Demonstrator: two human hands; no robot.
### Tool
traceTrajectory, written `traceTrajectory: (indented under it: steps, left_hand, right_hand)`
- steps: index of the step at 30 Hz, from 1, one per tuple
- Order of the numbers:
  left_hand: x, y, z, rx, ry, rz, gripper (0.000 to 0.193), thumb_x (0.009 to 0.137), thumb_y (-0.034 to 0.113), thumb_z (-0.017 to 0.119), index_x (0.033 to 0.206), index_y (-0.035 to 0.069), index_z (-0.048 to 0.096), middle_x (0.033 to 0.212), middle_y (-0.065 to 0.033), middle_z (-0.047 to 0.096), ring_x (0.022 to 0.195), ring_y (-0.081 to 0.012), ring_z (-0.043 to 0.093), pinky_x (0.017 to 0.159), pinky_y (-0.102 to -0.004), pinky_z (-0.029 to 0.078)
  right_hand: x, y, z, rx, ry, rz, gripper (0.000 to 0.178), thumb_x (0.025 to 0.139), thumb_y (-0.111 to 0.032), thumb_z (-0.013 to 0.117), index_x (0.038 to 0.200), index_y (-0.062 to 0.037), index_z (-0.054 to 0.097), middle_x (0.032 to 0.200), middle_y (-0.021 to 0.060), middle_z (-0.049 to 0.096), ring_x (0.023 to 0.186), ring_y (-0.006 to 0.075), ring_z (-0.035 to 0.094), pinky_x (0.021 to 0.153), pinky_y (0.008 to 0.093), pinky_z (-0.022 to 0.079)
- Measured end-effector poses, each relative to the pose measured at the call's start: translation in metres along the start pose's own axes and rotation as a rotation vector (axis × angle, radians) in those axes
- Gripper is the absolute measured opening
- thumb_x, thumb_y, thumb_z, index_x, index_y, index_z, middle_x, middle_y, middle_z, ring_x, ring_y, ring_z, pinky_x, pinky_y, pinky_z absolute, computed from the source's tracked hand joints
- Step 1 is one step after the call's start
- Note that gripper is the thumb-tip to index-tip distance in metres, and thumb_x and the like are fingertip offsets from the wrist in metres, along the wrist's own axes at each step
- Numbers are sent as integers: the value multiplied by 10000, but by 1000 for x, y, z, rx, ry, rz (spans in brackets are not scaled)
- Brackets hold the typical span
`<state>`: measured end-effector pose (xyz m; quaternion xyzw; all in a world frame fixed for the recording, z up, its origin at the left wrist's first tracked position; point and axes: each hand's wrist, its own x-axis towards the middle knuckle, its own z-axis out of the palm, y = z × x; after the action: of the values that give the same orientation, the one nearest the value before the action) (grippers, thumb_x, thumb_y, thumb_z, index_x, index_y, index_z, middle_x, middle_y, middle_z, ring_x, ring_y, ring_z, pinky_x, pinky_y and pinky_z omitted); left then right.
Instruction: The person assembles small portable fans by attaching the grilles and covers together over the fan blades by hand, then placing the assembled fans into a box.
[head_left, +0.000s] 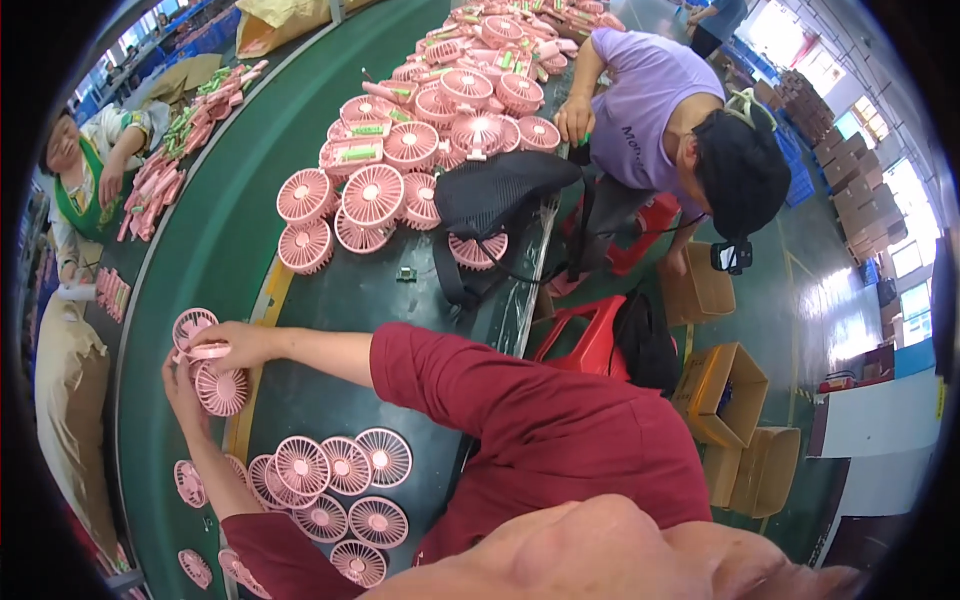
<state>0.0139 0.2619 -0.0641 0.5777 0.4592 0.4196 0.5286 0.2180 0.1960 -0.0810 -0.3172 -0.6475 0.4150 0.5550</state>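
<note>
While both arms stretch leftward, left hand [183, 385] and right hand [232, 345] clasp pink fans [210, 370].

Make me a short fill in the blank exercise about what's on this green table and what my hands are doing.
1. Both hands hold fan parts coloured ____.
2. The right hand grips a fan part above the ____ hand.
3. The black mesh chair back leans on the table's ____ edge.

Answers: pink; left; right

Open brown cartons [722, 392] (floor, right); stacked boxes [868, 215] by windows.
</note>
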Motion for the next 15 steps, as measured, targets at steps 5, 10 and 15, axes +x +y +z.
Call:
traceTrajectory:
  steps: [5, 10, 15]
  left_hand:
    - [-47, 30, 14, 60, -73, -38, 402, 967, 182, 553, 1334, 27, 507, 1241, -105, 570, 1096, -186, 583, 917, -304, 484]
    - [-109, 33, 11, 193, -64, -136, 390, 963, 189, 552, 1327, 57, 513, 1211, -96, 586, 1049, -159, 588, 873, -288, 486]
    - [-148, 10, 10, 131, -90, -122, 396, 954, 144, 572, 1318, 5, 503, 1187, -101, 604, 1039, -157, 590, 885, -274, 475]
  right_hand:
    - [-23, -23, -10, 346, -166, 268, 473, 833, -183, 726, 1267, -53, 591, 1105, 71, 632, 974, 156, 613, 765, 320, 573]
    - [-52, -47, -12, 245, -445, 337, 490, 841, -295, 750, 1251, -61, 617, 1013, 84, 646, 881, 171, 649, 628, 297, 594]
    - [-76, -63, -15, 108, -514, 238, 468, 834, -366, 730, 1179, -58, 660, 965, 80, 656, 839, 161, 636, 617, 294, 567]
